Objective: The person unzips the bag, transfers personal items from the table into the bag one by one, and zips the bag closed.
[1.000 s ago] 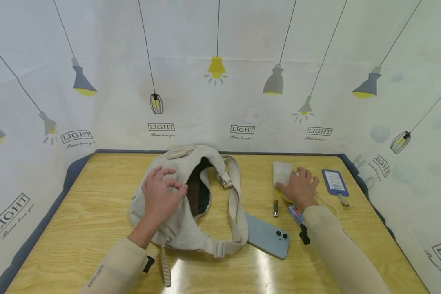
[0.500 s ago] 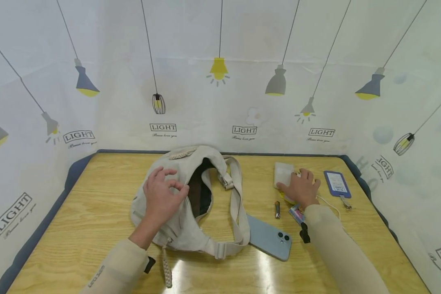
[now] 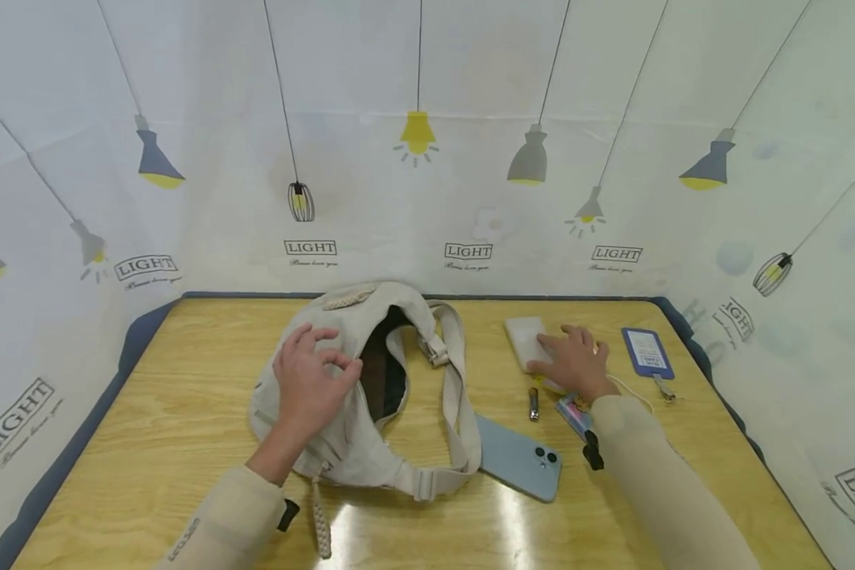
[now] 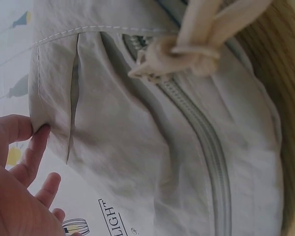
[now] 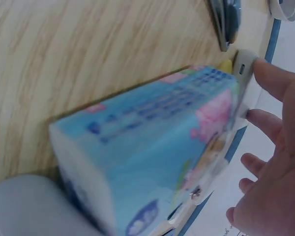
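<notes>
A light beige sling bag point(image 3: 335, 443) lies on the table with its dark main opening gaping. My left hand point(image 3: 313, 380) pinches the fabric at the edge of that opening between thumb and finger, as the left wrist view also shows. At the right, my right hand point(image 3: 577, 362) holds a white power bank point(image 3: 523, 336) by its near end, thumb on one side and index finger on the other. A port shows on the end of the power bank in the right wrist view. Beneath the right wrist sits a blue tissue pack point(image 5: 152, 128) with pink print.
A nail clipper point(image 3: 533, 404) lies just left of the tissue pack. Nearer is a light blue phone point(image 3: 516, 459) beside the bag strap point(image 3: 456, 396). A blue card holder point(image 3: 647, 354) lies at the far right. A white cable point(image 3: 634, 389) and something yellow point(image 3: 550, 385) show near the right hand.
My right hand has shifted slightly left, and the power bank has moved left and turned a little with it. The left hand keeps its place on the bag.
</notes>
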A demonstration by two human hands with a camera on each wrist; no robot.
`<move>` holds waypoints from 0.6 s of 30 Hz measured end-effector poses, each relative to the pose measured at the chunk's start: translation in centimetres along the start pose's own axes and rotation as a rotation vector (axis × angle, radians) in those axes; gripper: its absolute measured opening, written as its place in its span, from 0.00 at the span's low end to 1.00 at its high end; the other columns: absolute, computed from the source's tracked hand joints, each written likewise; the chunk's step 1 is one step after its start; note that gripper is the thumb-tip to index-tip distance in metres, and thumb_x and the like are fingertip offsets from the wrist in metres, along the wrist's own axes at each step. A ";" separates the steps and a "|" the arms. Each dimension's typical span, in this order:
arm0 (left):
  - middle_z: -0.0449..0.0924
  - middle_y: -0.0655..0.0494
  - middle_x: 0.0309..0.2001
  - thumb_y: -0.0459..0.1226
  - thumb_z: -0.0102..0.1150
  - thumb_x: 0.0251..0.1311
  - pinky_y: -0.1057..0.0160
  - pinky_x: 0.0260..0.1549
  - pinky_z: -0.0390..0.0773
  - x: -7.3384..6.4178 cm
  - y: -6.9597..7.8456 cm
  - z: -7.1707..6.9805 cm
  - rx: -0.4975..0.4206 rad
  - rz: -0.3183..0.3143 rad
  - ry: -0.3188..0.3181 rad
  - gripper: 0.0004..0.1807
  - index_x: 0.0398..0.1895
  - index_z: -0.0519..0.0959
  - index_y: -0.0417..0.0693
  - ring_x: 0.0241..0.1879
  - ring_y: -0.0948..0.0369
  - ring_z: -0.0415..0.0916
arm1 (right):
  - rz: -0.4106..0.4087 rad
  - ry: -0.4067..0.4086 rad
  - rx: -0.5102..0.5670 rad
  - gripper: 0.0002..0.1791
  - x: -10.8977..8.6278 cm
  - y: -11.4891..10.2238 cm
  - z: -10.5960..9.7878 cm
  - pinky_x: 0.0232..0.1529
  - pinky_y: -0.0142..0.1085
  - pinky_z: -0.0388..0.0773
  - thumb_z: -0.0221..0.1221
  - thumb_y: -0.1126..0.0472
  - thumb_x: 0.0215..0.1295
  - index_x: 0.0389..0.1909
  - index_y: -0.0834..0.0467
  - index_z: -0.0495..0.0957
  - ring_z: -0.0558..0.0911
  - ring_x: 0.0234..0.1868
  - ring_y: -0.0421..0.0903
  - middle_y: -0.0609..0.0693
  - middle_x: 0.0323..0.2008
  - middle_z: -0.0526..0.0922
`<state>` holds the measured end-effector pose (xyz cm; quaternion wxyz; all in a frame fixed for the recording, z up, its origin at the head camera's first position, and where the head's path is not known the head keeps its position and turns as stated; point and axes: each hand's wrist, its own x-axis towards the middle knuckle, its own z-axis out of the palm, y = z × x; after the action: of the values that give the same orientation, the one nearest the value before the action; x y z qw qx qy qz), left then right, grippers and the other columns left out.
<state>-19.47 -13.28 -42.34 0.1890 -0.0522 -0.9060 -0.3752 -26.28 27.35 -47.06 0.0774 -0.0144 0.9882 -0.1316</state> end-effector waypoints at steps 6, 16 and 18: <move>0.78 0.49 0.55 0.41 0.67 0.53 0.36 0.66 0.49 -0.1 -0.2 0.2 0.019 0.030 0.025 0.13 0.15 0.83 0.47 0.70 0.47 0.57 | 0.034 0.035 -0.027 0.40 0.0 -0.6 0.3 0.64 0.72 0.39 0.51 0.35 0.66 0.68 0.61 0.67 0.47 0.73 0.69 0.68 0.72 0.54; 0.76 0.50 0.57 0.43 0.66 0.54 0.37 0.67 0.47 -0.1 -0.1 0.1 0.040 0.027 0.015 0.13 0.16 0.83 0.48 0.71 0.48 0.54 | 0.072 -0.028 -0.040 0.42 -0.2 -1.6 0.2 0.64 0.72 0.42 0.49 0.33 0.65 0.66 0.63 0.68 0.49 0.72 0.69 0.69 0.71 0.56; 0.76 0.50 0.57 0.43 0.66 0.54 0.37 0.67 0.47 -0.1 -0.1 0.0 0.045 0.029 0.016 0.13 0.16 0.83 0.48 0.71 0.48 0.54 | 0.059 -0.037 -0.043 0.42 -0.1 -1.7 0.3 0.64 0.72 0.42 0.49 0.33 0.65 0.66 0.62 0.68 0.49 0.72 0.69 0.68 0.71 0.56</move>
<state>-19.43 -13.29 -42.42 0.2027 -0.0581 -0.9117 -0.3526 -26.17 25.61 -46.84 0.0994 0.0109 0.9891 -0.1078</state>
